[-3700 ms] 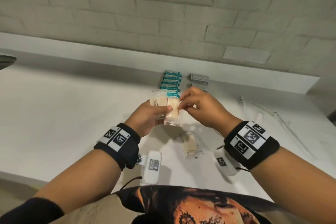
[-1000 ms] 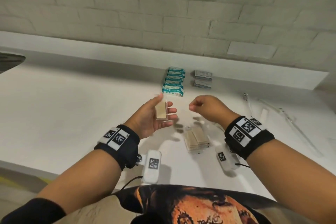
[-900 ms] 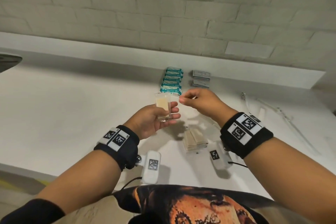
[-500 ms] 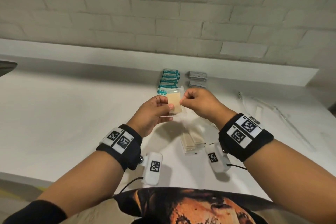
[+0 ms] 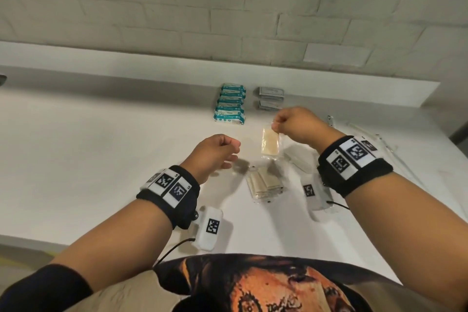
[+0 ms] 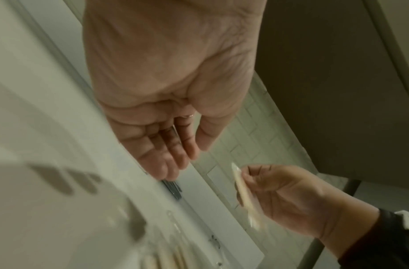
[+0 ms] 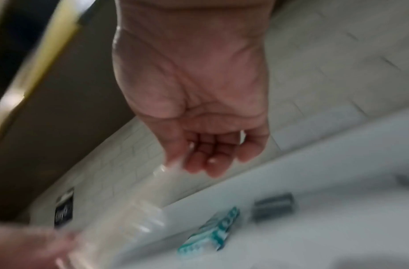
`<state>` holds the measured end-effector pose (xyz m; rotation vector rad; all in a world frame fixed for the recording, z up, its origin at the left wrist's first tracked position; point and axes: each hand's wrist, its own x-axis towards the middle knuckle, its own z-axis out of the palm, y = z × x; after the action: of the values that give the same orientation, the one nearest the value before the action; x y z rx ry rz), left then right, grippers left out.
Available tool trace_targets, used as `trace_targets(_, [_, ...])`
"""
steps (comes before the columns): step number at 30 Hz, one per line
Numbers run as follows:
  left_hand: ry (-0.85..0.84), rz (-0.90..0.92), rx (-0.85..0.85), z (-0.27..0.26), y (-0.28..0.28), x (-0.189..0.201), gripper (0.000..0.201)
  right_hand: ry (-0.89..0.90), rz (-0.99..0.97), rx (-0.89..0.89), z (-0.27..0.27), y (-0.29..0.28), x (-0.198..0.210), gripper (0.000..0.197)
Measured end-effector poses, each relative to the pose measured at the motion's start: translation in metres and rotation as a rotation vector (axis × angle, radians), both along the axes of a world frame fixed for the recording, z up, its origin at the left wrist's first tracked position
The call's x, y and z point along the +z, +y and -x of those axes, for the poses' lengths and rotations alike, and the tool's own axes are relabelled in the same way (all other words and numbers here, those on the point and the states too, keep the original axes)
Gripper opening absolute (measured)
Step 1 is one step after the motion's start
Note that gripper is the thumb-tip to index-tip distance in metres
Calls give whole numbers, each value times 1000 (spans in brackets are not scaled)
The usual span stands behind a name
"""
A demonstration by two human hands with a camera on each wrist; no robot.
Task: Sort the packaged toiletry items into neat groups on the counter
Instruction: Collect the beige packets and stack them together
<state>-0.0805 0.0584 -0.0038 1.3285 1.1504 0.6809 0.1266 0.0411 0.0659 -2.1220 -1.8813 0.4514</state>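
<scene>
My right hand (image 5: 276, 126) pinches the top edge of a clear packet with a beige pad inside (image 5: 271, 145); it hangs above the counter (image 5: 101, 159). The same beige packet (image 6: 243, 189) shows edge-on in the left wrist view and as a blurred beige packet (image 7: 141, 209) in the right wrist view. Just below it lies a stack of like beige packets (image 5: 264, 183). To the left, my left hand (image 5: 228, 157) hovers with relaxed fingers (image 6: 171, 156) and holds nothing. Further back lie a row of teal packets (image 5: 230, 105) and grey packets (image 5: 271, 97).
Another clear packet (image 5: 298, 159) lies under my right wrist. Long clear-wrapped items (image 5: 367, 139) lie at the counter's right. A raised ledge (image 5: 177, 73) and a brick wall close off the back. The counter's front edge runs close to my body.
Half a second ago both hands held the beige packet. My left hand has let go and drawn back to the left; my right hand has carried the packet to the right, over the stack.
</scene>
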Motion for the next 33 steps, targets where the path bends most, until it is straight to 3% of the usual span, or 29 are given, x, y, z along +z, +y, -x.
trace_targets(3, [163,122,-57,0,-1,-13,10,-43,244,91,1,-5,-18,17])
trace_targets(5, [231,217,-133,-6,-5,-19,17,-61,285,89,7,-8,-37,20])
trace_targets(9, [246,351,-201,-24,-12,-22,24,-17,372,-77,7,-10,-60,36])
trace_targets(11, [239,381,-193,-28,-10,-22,21,185,472,-226,6,-15,-62,45])
trace_targets(13, [223,411,-197,-31,-8,-22,18,362,541,-314,12,-22,-61,38])
trace_targets(18, [197,411,-148,-37,-8,-22,21,347,512,-312,36,-24,-64,30])
trace_targets(24, [146,405,-125,-37,-12,-23,9,392,513,-396,38,-28,-64,29])
trace_targets(30, [126,407,-97,-40,-15,-22,11,517,570,-438,43,-27,-66,24])
trace_targets(33, [119,406,-94,-40,-14,-26,8,663,553,-460,38,-30,-63,23])
